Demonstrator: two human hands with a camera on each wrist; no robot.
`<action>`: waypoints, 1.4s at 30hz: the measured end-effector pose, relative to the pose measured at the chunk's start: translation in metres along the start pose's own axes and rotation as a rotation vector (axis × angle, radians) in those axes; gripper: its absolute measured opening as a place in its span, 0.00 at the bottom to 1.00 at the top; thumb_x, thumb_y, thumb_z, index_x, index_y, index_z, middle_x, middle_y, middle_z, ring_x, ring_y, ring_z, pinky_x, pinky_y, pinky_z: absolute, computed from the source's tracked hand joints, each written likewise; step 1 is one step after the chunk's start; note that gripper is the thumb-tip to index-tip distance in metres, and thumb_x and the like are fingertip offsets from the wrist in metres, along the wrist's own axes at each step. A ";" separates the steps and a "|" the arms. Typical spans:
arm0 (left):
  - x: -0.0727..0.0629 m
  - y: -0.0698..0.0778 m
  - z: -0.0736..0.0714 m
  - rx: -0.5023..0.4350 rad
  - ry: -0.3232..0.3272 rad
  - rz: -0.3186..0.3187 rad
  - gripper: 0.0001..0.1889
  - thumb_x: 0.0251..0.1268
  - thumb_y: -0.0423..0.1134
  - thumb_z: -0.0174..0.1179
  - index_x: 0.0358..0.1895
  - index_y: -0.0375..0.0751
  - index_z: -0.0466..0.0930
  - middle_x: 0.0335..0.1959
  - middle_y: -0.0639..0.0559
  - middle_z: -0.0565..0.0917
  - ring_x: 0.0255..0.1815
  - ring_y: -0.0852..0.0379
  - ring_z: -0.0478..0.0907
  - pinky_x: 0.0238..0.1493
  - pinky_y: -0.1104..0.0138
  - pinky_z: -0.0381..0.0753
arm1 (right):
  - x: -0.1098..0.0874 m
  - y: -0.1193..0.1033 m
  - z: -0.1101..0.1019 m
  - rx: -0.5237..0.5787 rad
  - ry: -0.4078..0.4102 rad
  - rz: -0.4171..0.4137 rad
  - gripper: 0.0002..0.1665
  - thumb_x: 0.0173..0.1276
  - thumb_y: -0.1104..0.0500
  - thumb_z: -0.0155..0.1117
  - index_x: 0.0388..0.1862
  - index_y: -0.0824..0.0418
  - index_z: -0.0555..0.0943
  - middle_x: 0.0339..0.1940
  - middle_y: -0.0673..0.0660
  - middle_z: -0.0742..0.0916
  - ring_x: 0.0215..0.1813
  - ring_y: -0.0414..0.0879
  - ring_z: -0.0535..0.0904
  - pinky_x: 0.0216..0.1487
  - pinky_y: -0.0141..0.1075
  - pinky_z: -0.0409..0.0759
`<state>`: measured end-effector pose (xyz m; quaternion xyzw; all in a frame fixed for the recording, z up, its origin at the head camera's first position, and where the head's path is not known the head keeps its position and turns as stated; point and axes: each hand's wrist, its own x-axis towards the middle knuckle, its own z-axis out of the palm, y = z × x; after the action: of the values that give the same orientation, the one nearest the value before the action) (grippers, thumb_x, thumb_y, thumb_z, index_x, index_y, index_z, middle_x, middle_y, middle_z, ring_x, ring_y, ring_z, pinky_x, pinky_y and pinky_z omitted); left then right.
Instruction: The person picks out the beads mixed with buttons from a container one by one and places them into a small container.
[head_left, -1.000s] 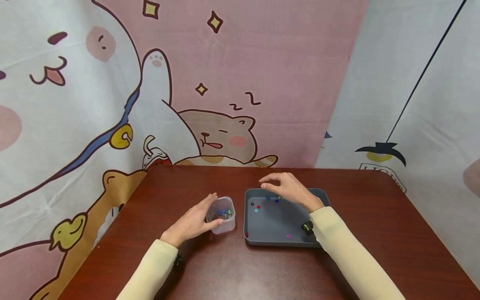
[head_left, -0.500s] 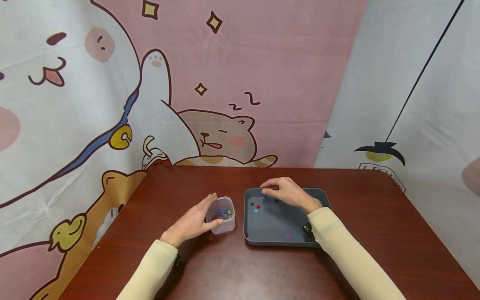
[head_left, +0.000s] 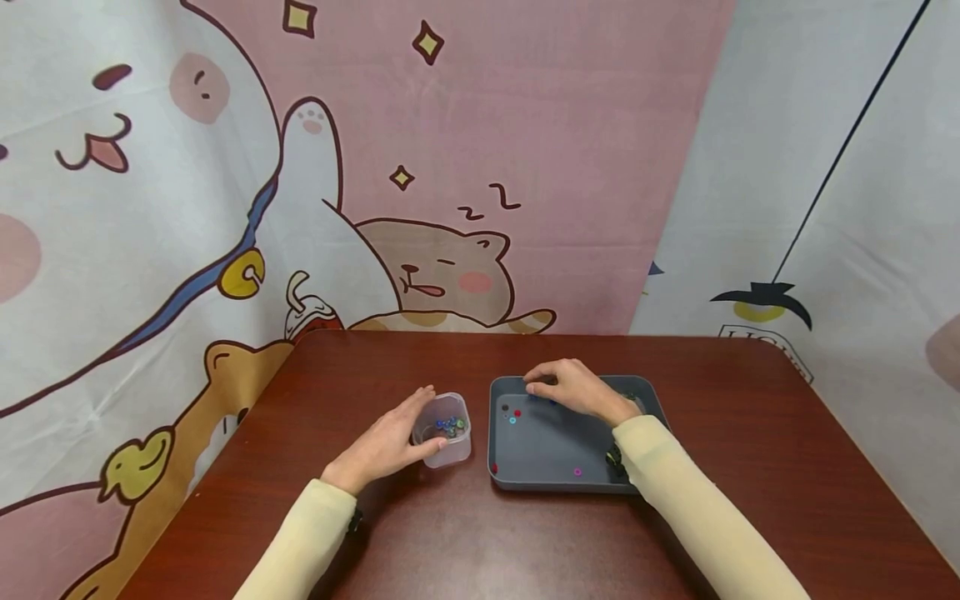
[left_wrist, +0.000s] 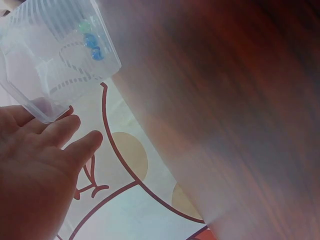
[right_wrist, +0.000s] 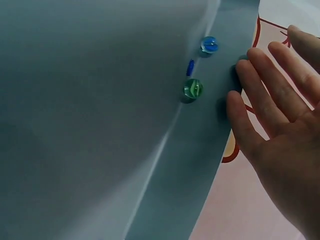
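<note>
- Our left hand [head_left: 384, 446] brackets the clear box [head_left: 454, 455] between thumb and fingers, likely steadying it on the table [head_left: 450, 542].
- Our right hand [head_left: 576, 388], fingers apart around nothing visible, hovers at the tray [head_left: 543, 454], whose walls likely contain the marbles [right_wrist: 194, 88].

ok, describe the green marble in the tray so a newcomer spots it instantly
On the brown table, find the gray tray right of the clear tub. In the right wrist view, near the right hand, the green marble lies by the foot of the tray's wall, beside a small dark-blue piece and a blue marble. It's clear with a green swirl; those neighbours are blue.
</note>
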<state>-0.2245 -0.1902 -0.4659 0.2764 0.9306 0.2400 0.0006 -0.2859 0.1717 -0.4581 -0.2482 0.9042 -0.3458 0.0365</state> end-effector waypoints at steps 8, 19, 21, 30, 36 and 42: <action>0.001 0.000 0.000 0.003 0.001 0.004 0.49 0.67 0.65 0.63 0.81 0.38 0.59 0.81 0.42 0.62 0.80 0.43 0.61 0.73 0.46 0.67 | -0.003 0.004 0.005 -0.021 -0.028 -0.012 0.17 0.76 0.56 0.67 0.60 0.60 0.87 0.57 0.54 0.89 0.61 0.53 0.83 0.62 0.53 0.80; 0.001 0.001 0.000 0.001 -0.003 0.000 0.49 0.67 0.65 0.64 0.81 0.39 0.59 0.81 0.41 0.62 0.80 0.43 0.61 0.73 0.45 0.67 | -0.003 0.007 0.010 -0.094 -0.032 0.000 0.15 0.74 0.60 0.68 0.57 0.61 0.88 0.54 0.55 0.89 0.57 0.51 0.85 0.57 0.49 0.83; 0.001 0.000 0.000 0.005 -0.003 -0.002 0.49 0.67 0.65 0.64 0.81 0.39 0.59 0.81 0.42 0.62 0.79 0.43 0.62 0.73 0.45 0.67 | -0.003 0.007 0.010 -0.102 -0.029 0.002 0.15 0.73 0.61 0.69 0.57 0.61 0.88 0.53 0.55 0.90 0.56 0.50 0.85 0.56 0.49 0.83; 0.001 -0.002 0.001 0.015 0.011 0.016 0.48 0.67 0.65 0.64 0.81 0.38 0.60 0.80 0.41 0.63 0.79 0.42 0.62 0.73 0.46 0.68 | -0.002 0.010 0.013 -0.130 -0.045 -0.017 0.15 0.71 0.65 0.71 0.56 0.63 0.87 0.50 0.56 0.90 0.53 0.50 0.87 0.54 0.47 0.85; 0.000 -0.002 0.000 0.009 0.007 0.007 0.49 0.67 0.66 0.63 0.81 0.39 0.59 0.81 0.41 0.62 0.79 0.43 0.62 0.73 0.46 0.67 | -0.002 0.010 0.015 -0.168 -0.063 -0.045 0.15 0.70 0.65 0.71 0.55 0.61 0.88 0.50 0.55 0.90 0.52 0.48 0.86 0.52 0.46 0.85; 0.000 -0.001 0.001 0.002 0.010 0.005 0.49 0.67 0.67 0.63 0.81 0.39 0.59 0.81 0.41 0.62 0.79 0.42 0.62 0.72 0.45 0.68 | -0.003 0.008 0.015 -0.216 -0.057 -0.065 0.11 0.69 0.66 0.71 0.50 0.60 0.91 0.49 0.53 0.91 0.52 0.48 0.86 0.52 0.45 0.85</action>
<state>-0.2253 -0.1907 -0.4670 0.2776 0.9301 0.2406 -0.0051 -0.2829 0.1692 -0.4747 -0.2894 0.9263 -0.2401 0.0239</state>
